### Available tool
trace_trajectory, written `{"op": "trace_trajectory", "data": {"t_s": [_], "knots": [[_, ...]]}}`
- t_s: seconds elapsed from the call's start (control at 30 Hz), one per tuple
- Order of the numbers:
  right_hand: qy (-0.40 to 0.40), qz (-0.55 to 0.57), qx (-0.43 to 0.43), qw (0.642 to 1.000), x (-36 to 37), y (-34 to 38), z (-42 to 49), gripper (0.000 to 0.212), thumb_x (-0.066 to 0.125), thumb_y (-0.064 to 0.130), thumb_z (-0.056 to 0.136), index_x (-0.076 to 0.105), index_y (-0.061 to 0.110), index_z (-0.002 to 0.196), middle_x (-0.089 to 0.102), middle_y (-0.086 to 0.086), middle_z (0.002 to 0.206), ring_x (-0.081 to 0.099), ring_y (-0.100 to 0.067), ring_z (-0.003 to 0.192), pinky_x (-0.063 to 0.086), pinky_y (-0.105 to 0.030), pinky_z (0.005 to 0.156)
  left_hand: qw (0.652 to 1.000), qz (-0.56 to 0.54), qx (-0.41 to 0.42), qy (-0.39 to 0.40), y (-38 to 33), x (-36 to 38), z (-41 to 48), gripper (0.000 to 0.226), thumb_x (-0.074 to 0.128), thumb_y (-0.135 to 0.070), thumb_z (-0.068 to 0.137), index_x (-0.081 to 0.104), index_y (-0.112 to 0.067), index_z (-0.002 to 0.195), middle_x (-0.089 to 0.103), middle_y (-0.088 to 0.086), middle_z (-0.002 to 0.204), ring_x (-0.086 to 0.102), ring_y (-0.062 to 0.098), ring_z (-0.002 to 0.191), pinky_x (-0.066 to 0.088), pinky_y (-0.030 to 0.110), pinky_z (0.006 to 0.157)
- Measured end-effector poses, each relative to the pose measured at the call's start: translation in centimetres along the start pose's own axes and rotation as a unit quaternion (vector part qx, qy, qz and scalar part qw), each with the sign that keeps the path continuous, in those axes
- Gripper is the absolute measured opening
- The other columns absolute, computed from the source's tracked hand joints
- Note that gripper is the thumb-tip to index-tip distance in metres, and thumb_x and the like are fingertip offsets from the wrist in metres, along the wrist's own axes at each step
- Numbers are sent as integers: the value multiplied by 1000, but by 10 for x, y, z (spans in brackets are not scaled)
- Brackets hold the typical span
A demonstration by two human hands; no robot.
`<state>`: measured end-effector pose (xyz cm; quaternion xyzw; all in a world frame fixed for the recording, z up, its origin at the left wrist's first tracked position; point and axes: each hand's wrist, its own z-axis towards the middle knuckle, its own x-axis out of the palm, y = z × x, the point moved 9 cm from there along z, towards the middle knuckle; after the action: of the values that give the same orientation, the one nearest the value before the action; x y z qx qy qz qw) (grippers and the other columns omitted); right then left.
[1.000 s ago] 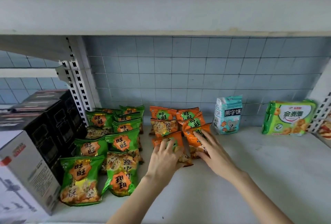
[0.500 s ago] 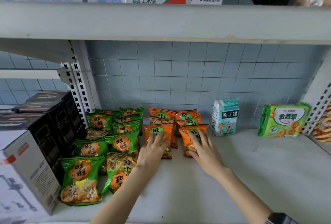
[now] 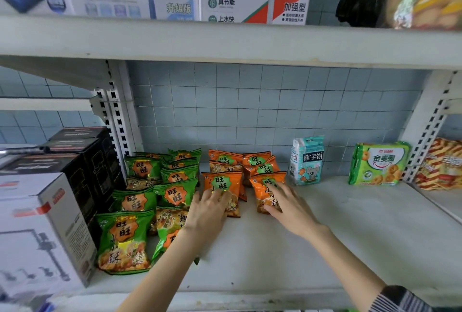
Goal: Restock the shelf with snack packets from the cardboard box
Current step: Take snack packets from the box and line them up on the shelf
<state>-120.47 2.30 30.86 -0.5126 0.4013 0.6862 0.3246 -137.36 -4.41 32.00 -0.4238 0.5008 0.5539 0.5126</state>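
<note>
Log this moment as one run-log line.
step: restocking shelf | left hand: flat on left front orange packet | right hand: flat on right front orange packet | green packets: beside, left

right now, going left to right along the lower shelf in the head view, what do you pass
boxes → green snack packets → orange snack packets → blue bear-biscuit bag → green biscuit pack → red-and-yellow striped packets
</note>
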Motion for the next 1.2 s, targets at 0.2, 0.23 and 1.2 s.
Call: {"op": "trace_trajectory", "data": {"t_s": [0.2,0.23,1.2], "knots": [[-40,-20,32,998,-28,0,-23,63,34,54,97,18,24,150,16,3,157,27,-19,140,35,-39,105,997,-27,-34,-66,26,-25,-26,53,31,-42,99,22,-23,148,32,-1,150,30,22,137,27,44,108],[-53,-23,39,998,-34,-1,-29,63,34,55,97,19,24,150,19,2,156,29,-19,138,37,-39,104,995,-34,-43,-81,32,-30,-31,54,31,-45,99,24,-23,148,34,-2,149,32,22,136,28,43,108],[-101,-56,256,960,-91,-122,-255,73,29,63,92,12,25,152,21,0,157,24,-18,142,28,-37,112,986,-136,0,-98,-42,-55,-76,67,35,-57,94,25,-22,150,33,0,152,30,23,138,26,40,110]]}}
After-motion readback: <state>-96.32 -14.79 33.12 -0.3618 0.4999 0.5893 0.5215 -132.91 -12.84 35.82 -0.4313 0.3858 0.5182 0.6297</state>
